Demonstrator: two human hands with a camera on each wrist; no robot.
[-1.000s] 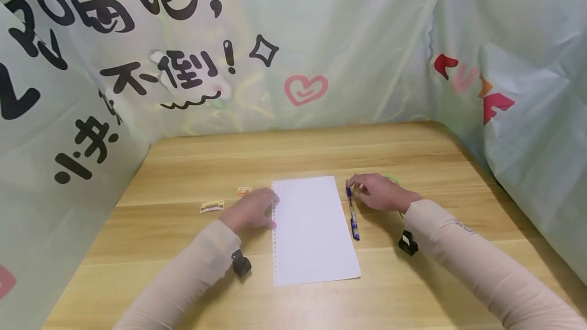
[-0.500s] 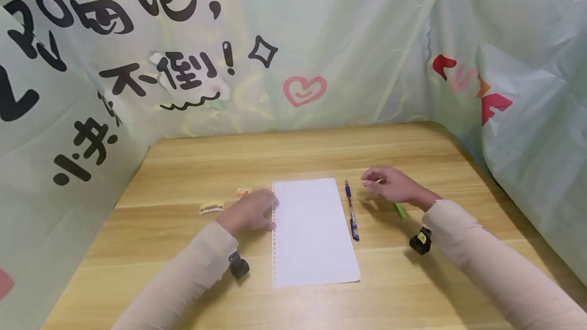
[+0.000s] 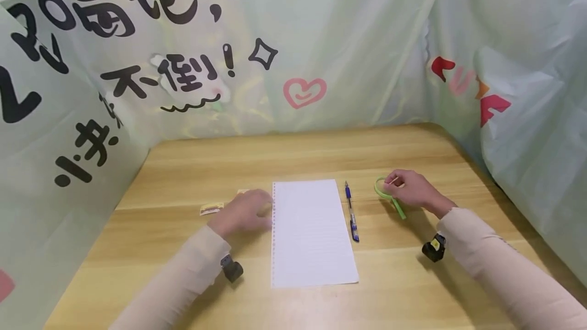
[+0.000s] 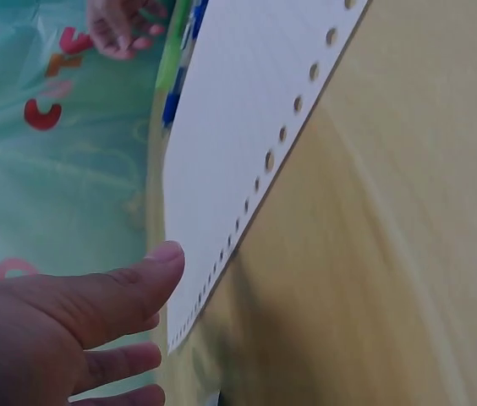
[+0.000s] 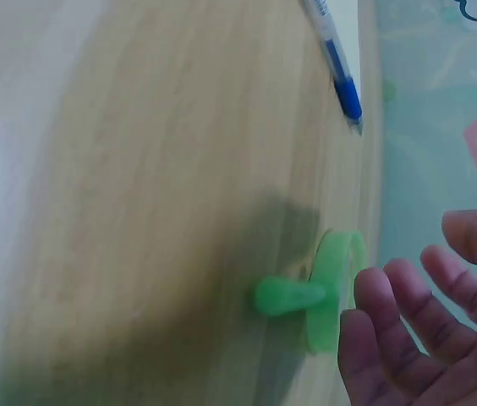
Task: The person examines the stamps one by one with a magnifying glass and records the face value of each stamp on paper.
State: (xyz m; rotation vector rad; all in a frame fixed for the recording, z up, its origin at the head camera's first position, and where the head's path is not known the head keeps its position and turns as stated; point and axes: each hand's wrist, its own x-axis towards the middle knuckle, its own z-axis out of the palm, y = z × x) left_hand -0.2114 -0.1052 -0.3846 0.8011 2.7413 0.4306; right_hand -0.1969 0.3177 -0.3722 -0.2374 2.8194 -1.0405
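Observation:
A sheet of white lined loose-leaf paper (image 3: 312, 233) lies on the wooden table, its punched holes along the left edge. My left hand (image 3: 243, 211) hovers at that edge, blurred in the head view; the left wrist view shows its thumb and fingers (image 4: 128, 292) spread, holding nothing. Right of the sheet lies a blue capless-looking ballpoint pen (image 3: 351, 213). Farther right is a green magnifying glass (image 5: 327, 292), its handle (image 3: 399, 209) toward me. Beside its ring is my right hand (image 3: 411, 187), fingers loosely bent and thumb apart, not gripping it.
Two small printed paper pieces lie left of the sheet; the nearer piece (image 3: 211, 209) shows fully, the other (image 3: 243, 191) is partly behind the left hand. A printed cloth (image 3: 357, 55) hangs around the back and sides of the table (image 3: 206, 157).
My right hand has moved right from beside the pen to the magnifying glass, whose ring now shows. My left hand has drawn slightly left, off the paper's edge.

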